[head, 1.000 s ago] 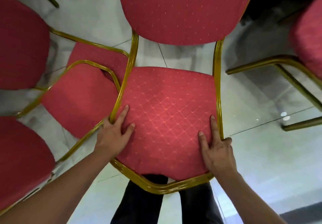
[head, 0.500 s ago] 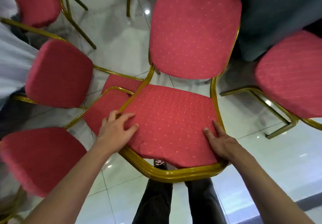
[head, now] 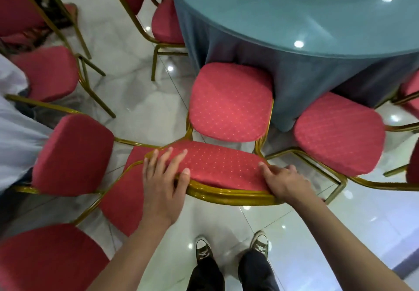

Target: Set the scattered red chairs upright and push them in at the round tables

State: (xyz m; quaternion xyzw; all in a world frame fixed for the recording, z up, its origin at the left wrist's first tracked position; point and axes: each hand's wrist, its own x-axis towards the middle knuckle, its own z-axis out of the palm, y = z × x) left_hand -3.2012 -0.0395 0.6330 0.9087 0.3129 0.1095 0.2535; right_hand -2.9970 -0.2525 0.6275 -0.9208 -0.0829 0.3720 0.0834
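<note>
Two hands [head: 217, 177] gripping red chair [head: 229, 102] backrest, round table [head: 294, 30] just beyond

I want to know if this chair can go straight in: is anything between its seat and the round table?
Nothing visible. Both hands, left hand and right hand, hold the chair back; the seat already meets the blue tablecloth of the round table.

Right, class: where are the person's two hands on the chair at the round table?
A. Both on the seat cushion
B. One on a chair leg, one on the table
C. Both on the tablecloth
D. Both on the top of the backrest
D: the left hand and right hand each hold an end of the backrest, with the seat beyond it at the table.
</note>
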